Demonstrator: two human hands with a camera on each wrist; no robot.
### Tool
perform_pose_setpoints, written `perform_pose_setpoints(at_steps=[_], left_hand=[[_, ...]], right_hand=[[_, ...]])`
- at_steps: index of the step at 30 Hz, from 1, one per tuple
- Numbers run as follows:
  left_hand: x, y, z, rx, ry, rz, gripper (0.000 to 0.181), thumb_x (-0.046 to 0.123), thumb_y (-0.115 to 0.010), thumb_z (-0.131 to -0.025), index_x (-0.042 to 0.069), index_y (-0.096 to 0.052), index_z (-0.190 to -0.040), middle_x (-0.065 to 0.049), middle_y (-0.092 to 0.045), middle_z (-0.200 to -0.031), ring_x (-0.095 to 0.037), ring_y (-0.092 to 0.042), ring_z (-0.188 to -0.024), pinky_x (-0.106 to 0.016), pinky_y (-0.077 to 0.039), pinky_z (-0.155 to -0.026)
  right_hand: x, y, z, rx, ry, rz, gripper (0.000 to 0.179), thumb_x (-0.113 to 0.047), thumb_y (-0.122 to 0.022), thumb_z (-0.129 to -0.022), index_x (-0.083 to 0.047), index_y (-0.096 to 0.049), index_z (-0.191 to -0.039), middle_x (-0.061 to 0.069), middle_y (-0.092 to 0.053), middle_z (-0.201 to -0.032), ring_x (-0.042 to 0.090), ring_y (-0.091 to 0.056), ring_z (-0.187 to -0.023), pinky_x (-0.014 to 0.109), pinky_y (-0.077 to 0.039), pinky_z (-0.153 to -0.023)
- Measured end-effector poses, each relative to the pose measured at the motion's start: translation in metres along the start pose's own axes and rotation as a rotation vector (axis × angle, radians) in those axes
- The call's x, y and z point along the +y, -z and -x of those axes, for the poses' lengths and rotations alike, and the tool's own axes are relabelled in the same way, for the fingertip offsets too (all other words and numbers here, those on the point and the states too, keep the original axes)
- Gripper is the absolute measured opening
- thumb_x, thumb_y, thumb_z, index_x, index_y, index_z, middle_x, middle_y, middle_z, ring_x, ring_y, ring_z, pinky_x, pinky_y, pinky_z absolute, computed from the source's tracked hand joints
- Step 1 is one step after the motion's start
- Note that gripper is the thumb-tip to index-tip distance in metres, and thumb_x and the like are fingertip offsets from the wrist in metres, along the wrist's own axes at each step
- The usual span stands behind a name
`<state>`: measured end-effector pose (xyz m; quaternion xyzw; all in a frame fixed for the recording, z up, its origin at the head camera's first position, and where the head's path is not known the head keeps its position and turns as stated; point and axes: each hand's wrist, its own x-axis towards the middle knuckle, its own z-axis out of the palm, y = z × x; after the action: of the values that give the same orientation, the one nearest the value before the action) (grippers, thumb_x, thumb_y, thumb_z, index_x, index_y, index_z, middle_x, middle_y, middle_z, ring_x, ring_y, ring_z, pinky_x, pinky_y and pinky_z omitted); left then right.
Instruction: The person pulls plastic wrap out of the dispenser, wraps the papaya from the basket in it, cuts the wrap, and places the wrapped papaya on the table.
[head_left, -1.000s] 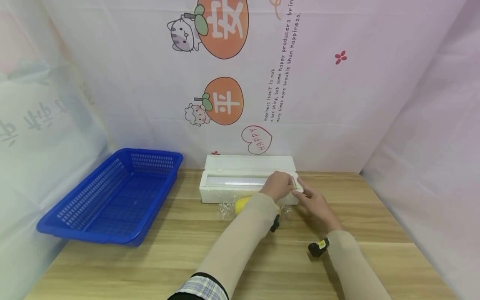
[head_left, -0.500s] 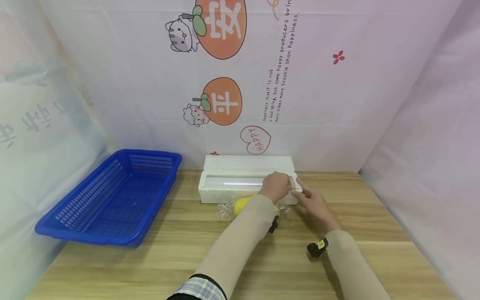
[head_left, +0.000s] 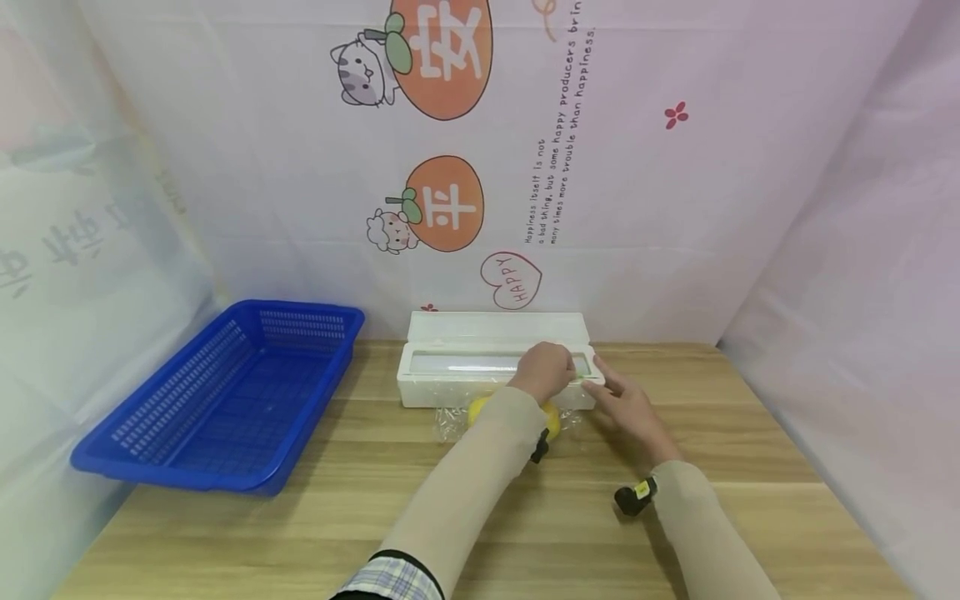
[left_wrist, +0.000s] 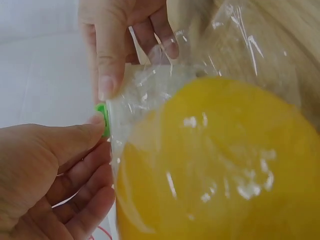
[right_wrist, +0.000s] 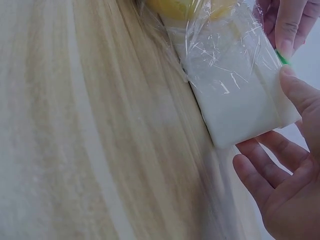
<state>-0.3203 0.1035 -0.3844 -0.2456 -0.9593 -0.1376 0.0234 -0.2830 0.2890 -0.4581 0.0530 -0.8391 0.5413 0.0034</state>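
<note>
A white cling film box (head_left: 435,392) lies at the back of the table with its lid (head_left: 495,327) raised and a film roll (head_left: 465,363) inside. My left hand (head_left: 545,371) pinches the green slide cutter (left_wrist: 102,120) on the box's front top edge, thumb on top. At the box's right end, my right hand (head_left: 628,408) grips the corner, its thumb on the top edge and fingers against the end. Clear film (right_wrist: 230,65) hangs down the front over a yellow rounded thing (left_wrist: 225,160), partly hidden behind my left forearm in the head view.
To the left stands a blue plastic basket (head_left: 273,492) with slotted sides. A printed cloth (head_left: 622,192) hangs behind the table, and pale cloth walls flank both sides. Wooden tabletop (head_left: 360,517) extends in front of the box.
My left hand has slid a short way left along the box's front edge with the green slide cutter. My right hand keeps its place at the right end.
</note>
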Motion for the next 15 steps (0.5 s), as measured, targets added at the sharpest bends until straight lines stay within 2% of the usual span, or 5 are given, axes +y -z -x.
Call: perform_pose_setpoints(at_steps=[6, 11, 15], left_hand=[[-0.0034, 0.0023, 0.0053, 0.005, -0.003, 0.014, 0.016, 0.027, -0.065, -0.098, 0.018, -0.079, -0.098, 0.008, -0.074, -0.096, -0.010, -0.065, -0.087, -0.025, -0.054, -0.078], [-0.0058, 0.0051, 0.0072, -0.019, 0.037, -0.057, 0.018, 0.032, -0.063, -0.099, 0.024, -0.078, -0.104, 0.010, -0.073, -0.101, -0.012, -0.066, -0.090, -0.034, -0.055, -0.077], [-0.0087, 0.0071, 0.0080, -0.037, 0.047, -0.028, 0.018, 0.033, -0.063, -0.099, 0.024, -0.078, -0.104, 0.009, -0.073, -0.102, -0.014, -0.066, -0.091, -0.036, -0.055, -0.079]], right_hand=[[-0.0007, -0.0017, 0.0013, 0.004, -0.012, -0.044, 0.073, -0.047, -0.063, -0.097, -0.030, -0.028, -0.158, 0.023, -0.039, -0.153, 0.036, -0.053, -0.127, 0.040, -0.048, -0.101], [-0.0021, -0.0032, 0.0019, -0.001, -0.005, -0.035, 0.072, -0.047, -0.062, -0.098, -0.028, -0.027, -0.159, 0.022, -0.037, -0.155, 0.038, -0.048, -0.132, 0.046, -0.046, -0.103], [-0.0025, -0.0032, 0.0022, -0.002, -0.010, -0.043, 0.073, -0.048, -0.061, -0.098, -0.028, -0.026, -0.159, 0.022, -0.038, -0.154, 0.038, -0.048, -0.131, 0.047, -0.045, -0.104]])
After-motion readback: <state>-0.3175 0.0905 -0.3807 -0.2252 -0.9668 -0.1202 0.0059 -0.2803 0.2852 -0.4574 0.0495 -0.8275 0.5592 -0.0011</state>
